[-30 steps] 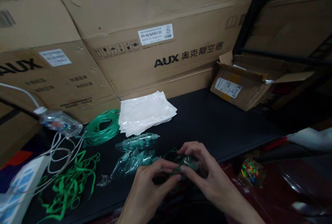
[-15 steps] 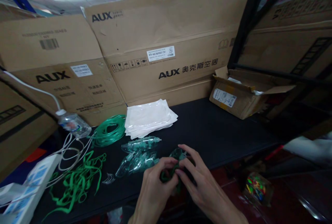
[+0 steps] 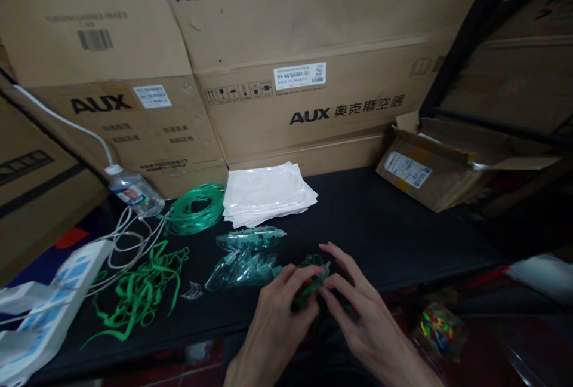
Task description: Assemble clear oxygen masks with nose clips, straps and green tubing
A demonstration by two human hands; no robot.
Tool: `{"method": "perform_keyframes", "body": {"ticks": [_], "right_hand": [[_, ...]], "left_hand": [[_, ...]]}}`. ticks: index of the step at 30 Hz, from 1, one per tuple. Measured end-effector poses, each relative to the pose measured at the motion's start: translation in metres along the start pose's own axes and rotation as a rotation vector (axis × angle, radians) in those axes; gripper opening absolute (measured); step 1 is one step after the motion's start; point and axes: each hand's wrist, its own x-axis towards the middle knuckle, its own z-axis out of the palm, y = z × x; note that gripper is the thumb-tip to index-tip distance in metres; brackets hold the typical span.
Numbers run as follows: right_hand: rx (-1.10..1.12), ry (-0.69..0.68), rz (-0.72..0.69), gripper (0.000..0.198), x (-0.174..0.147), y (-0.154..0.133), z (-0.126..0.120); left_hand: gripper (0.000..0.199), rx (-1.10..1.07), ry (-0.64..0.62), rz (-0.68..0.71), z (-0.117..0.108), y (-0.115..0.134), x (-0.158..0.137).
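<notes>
My left hand [image 3: 286, 303] is closed, its thumb and fingers pinching a green elastic strap [image 3: 305, 295]. Against those fingertips, my right hand [image 3: 360, 300] grips a clear green face mask [image 3: 310, 260] by its edge, index finger raised. Both hands hide most of the mask and strap. Left of them lies a group of clear green masks [image 3: 253, 269], with another row of nested masks [image 3: 251, 237] behind. Small thin curved strips [image 3: 192, 291] and a tangled heap of green straps [image 3: 138, 291] lie farther left.
White flat pouches [image 3: 268, 193] are stacked behind the masks, beside a coil of green tubing [image 3: 197, 208]. A plastic bottle [image 3: 136, 193], white cables and a power strip [image 3: 58, 303] occupy the left. An open carton [image 3: 430, 166] stands at right; large cardboard boxes [image 3: 250, 124] wall the back.
The view has tipped downward and shifted slightly left. My hands stay together at the mask; my right fingers have moved a little apart from the left, and more green strap shows between them.
</notes>
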Motion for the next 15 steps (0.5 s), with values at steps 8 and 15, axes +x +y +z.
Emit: {"method": "perform_keyframes", "body": {"ticks": [8, 15], "right_hand": [[0.020, -0.099, 0.063, 0.023, 0.0041, 0.0014, 0.0079], [0.084, -0.086, 0.154, 0.019, 0.0082, -0.0023, 0.0000]], "left_hand": [[0.034, -0.006, -0.157, -0.116, -0.0024, -0.0047, 0.0084], [0.021, -0.093, -0.031, -0.145, -0.0015, -0.0052, 0.0076]]}}
